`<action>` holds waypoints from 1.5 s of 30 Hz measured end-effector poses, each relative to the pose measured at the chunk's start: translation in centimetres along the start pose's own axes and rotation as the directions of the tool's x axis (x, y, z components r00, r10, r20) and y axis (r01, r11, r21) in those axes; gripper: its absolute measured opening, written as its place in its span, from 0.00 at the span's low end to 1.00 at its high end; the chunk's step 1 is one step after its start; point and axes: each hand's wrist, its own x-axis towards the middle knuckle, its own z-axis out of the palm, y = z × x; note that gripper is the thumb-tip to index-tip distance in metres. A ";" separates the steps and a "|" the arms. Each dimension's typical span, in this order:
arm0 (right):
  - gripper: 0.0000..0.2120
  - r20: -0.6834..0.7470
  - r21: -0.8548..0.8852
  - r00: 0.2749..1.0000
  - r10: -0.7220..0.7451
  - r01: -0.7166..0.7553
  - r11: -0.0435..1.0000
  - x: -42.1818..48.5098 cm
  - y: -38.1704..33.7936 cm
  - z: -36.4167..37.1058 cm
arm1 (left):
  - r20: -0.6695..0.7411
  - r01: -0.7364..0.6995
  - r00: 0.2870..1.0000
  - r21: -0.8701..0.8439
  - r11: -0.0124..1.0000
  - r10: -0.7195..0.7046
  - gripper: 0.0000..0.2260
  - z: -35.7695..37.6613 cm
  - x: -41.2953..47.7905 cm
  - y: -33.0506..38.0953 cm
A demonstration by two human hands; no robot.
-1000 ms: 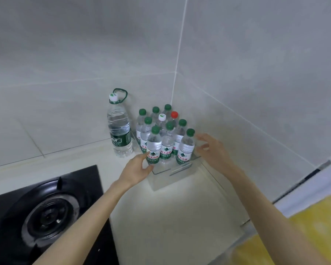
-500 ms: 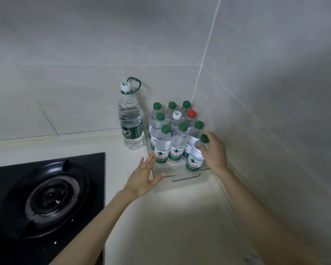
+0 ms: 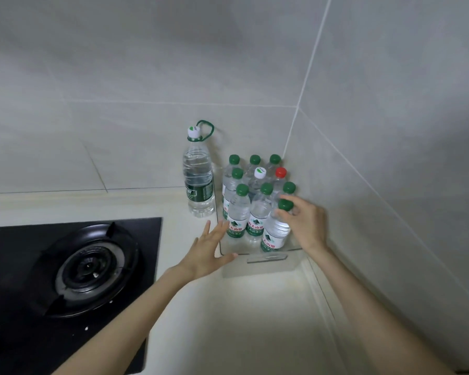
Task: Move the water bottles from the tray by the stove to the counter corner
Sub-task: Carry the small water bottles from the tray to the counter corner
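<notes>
As our right hand [image 3: 306, 226] grips 1 green-capped clear plastic bottle [image 3: 275, 231] and our flat left hand [image 3: 206, 253] touches the transparent tray [image 3: 267, 257], lifting it out seems next.

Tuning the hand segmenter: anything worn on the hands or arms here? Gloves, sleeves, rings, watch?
Nothing worn. The left hand and right hand are bare: no gloves, and no rings, watch or wristband that I can see. The left forearm and right forearm are uncovered to the frame's edge, no sleeve in view. No markings.
</notes>
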 end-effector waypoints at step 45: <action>0.26 0.377 0.044 0.926 -0.017 0.001 0.999 5.5 -4.2 8.9 | -0.467 -0.031 0.787 -0.682 0.731 -0.403 0.26 -10.7 -8.2 1.2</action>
